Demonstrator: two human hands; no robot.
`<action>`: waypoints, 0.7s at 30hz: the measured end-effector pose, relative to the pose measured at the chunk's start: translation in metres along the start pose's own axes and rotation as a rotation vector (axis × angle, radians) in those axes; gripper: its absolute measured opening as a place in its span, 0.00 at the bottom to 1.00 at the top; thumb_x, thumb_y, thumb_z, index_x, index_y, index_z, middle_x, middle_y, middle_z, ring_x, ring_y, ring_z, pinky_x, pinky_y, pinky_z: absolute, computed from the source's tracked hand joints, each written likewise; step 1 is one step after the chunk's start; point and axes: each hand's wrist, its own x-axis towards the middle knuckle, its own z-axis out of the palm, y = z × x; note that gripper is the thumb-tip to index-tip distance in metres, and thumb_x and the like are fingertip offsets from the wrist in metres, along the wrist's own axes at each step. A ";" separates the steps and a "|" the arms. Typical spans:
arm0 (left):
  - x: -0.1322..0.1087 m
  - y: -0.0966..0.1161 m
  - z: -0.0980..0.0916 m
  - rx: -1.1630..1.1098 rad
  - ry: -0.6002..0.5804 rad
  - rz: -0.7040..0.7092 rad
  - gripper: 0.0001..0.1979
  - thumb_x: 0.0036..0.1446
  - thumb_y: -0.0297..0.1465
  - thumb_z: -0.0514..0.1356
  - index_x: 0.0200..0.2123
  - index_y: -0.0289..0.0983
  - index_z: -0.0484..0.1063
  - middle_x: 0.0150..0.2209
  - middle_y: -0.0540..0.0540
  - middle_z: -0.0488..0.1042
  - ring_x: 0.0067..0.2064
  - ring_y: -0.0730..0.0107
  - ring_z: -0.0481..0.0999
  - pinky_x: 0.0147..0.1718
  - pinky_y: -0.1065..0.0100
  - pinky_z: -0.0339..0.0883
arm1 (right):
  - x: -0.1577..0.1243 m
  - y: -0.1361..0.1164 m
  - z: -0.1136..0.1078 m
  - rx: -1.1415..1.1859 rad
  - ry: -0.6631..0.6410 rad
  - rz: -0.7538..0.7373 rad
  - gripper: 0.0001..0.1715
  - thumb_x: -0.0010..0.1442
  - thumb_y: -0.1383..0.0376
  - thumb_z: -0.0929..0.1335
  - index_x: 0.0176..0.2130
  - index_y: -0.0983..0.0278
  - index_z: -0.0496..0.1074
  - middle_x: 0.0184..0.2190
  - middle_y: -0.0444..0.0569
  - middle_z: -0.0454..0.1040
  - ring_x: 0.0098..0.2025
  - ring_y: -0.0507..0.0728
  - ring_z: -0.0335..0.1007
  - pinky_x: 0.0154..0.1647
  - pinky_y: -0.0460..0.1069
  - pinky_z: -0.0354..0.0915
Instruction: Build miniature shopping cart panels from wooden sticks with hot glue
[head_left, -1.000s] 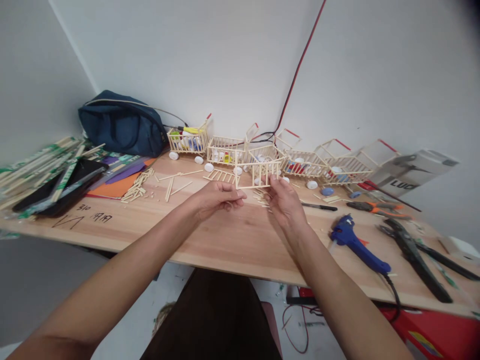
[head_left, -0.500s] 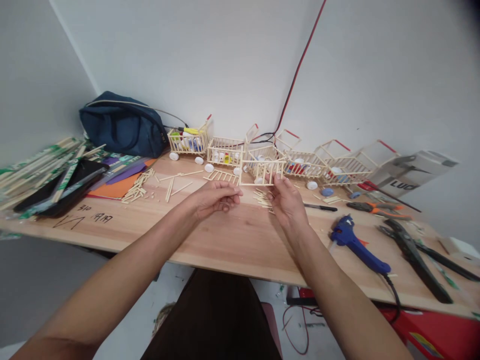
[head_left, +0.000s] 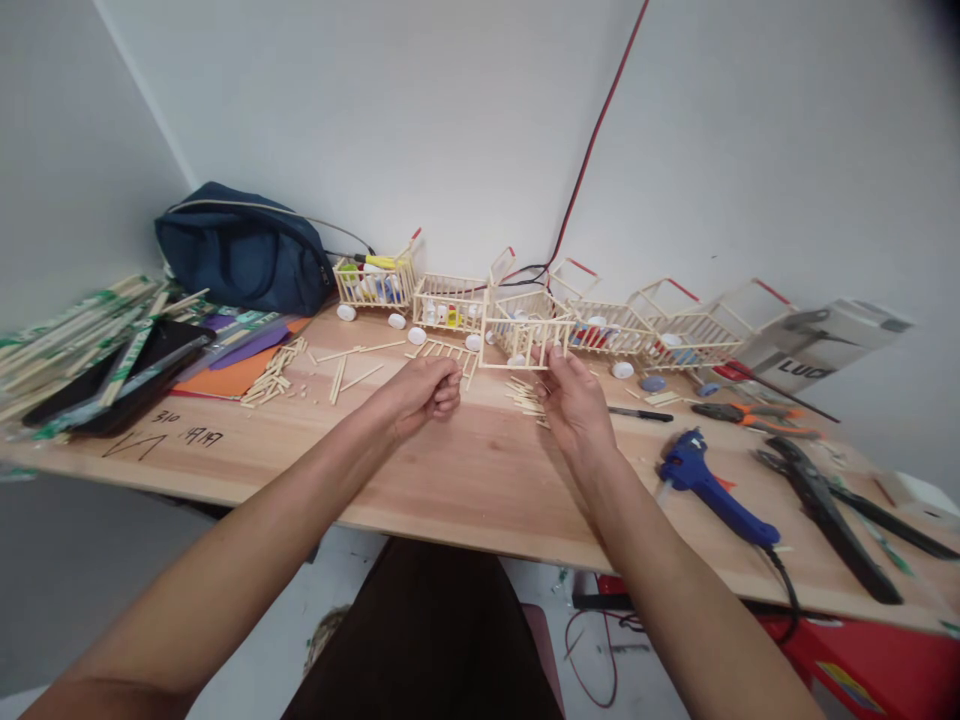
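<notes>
Between the thumb and fingers of my right hand (head_left: 576, 402) is a small frame of thin wooden sticks (head_left: 517, 366), held upright above the table by its right end. My left hand (head_left: 426, 397) is apart from it, to the left, with its fingers curled in and pressed together; whatever they may hold is hidden. Just behind my left hand, a flat ladder-like panel of sticks (head_left: 444, 348) lies on the table. Short cut sticks (head_left: 523, 393) are scattered by my right hand. Several miniature shopping carts (head_left: 450, 305) of sticks stand along the wall, some loaded with small coloured items.
On the right lie a blue glue gun (head_left: 716, 495), black-handled pliers (head_left: 832, 525), orange-handled pliers (head_left: 757, 415) and a black pen (head_left: 640, 414). Leftward are a pile of sticks (head_left: 274, 375), orange paper (head_left: 217, 374), a dark blue bag (head_left: 244, 250) and wrapped chopsticks (head_left: 82, 325).
My left hand has drawn back slightly to the left, and its fingers have curled in more tightly. My right hand keeps the stick frame in nearly the same place.
</notes>
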 end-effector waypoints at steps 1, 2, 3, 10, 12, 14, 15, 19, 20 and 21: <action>0.000 0.000 -0.001 0.009 0.009 0.016 0.12 0.50 0.25 0.54 0.16 0.36 0.60 0.11 0.54 0.55 0.14 0.81 0.54 0.14 0.77 0.46 | 0.000 0.000 0.000 0.008 0.006 0.003 0.21 0.36 0.55 0.79 0.30 0.60 0.75 0.33 0.43 0.78 0.35 0.50 0.72 0.19 0.41 0.55; 0.001 0.000 -0.001 0.018 0.022 0.033 0.11 0.50 0.25 0.55 0.16 0.35 0.62 0.12 0.53 0.58 0.14 0.80 0.56 0.14 0.76 0.47 | 0.000 0.000 0.000 0.014 0.012 0.006 0.21 0.36 0.55 0.79 0.30 0.60 0.75 0.33 0.43 0.78 0.33 0.49 0.72 0.19 0.41 0.55; 0.001 0.000 -0.002 0.025 0.044 0.049 0.10 0.49 0.25 0.56 0.17 0.35 0.64 0.13 0.52 0.61 0.15 0.79 0.59 0.15 0.76 0.49 | 0.000 0.000 0.000 0.017 0.018 0.006 0.21 0.36 0.55 0.79 0.31 0.60 0.75 0.32 0.42 0.78 0.32 0.49 0.71 0.19 0.41 0.55; 0.004 0.000 -0.004 0.040 0.243 0.022 0.05 0.49 0.27 0.62 0.26 0.28 0.75 0.23 0.45 0.74 0.20 0.80 0.68 0.18 0.77 0.58 | 0.001 0.001 -0.001 -0.004 0.033 -0.040 0.20 0.39 0.55 0.78 0.31 0.60 0.74 0.33 0.43 0.79 0.30 0.49 0.72 0.18 0.42 0.53; 0.003 0.000 -0.003 0.034 0.255 0.032 0.05 0.48 0.27 0.65 0.26 0.28 0.76 0.24 0.44 0.76 0.21 0.80 0.68 0.18 0.77 0.58 | 0.002 0.001 -0.002 0.005 0.025 -0.049 0.21 0.39 0.55 0.79 0.31 0.60 0.74 0.32 0.42 0.79 0.30 0.49 0.72 0.18 0.42 0.53; 0.003 0.001 -0.003 0.031 0.261 0.043 0.06 0.46 0.27 0.67 0.26 0.28 0.76 0.25 0.43 0.76 0.21 0.80 0.67 0.18 0.77 0.58 | 0.003 0.001 -0.004 0.005 0.012 -0.055 0.20 0.39 0.55 0.79 0.31 0.59 0.73 0.32 0.41 0.78 0.31 0.49 0.72 0.18 0.42 0.54; 0.003 0.001 -0.004 0.031 0.265 0.049 0.07 0.45 0.27 0.68 0.26 0.28 0.76 0.25 0.43 0.76 0.21 0.80 0.67 0.18 0.76 0.58 | 0.004 0.001 -0.004 0.000 0.008 -0.058 0.20 0.39 0.55 0.79 0.31 0.59 0.73 0.32 0.41 0.78 0.32 0.49 0.72 0.18 0.42 0.54; 0.002 0.002 -0.007 0.022 0.309 0.081 0.08 0.43 0.27 0.70 0.24 0.29 0.74 0.25 0.44 0.76 0.22 0.80 0.68 0.19 0.77 0.58 | 0.006 -0.002 -0.008 0.004 0.036 -0.067 0.19 0.41 0.55 0.78 0.32 0.59 0.73 0.33 0.42 0.79 0.32 0.49 0.72 0.19 0.42 0.56; 0.002 0.002 -0.008 0.015 0.322 0.089 0.08 0.43 0.26 0.70 0.23 0.29 0.73 0.25 0.44 0.76 0.22 0.80 0.68 0.19 0.77 0.59 | 0.007 -0.003 -0.009 0.020 0.053 -0.068 0.19 0.41 0.56 0.78 0.32 0.59 0.74 0.33 0.41 0.79 0.32 0.49 0.72 0.20 0.42 0.56; 0.003 0.002 -0.010 0.007 0.332 0.097 0.08 0.44 0.26 0.69 0.23 0.29 0.73 0.25 0.45 0.76 0.22 0.81 0.67 0.19 0.77 0.59 | 0.008 -0.004 -0.010 0.042 0.071 -0.068 0.19 0.40 0.57 0.78 0.32 0.59 0.74 0.33 0.41 0.79 0.31 0.48 0.71 0.20 0.42 0.56</action>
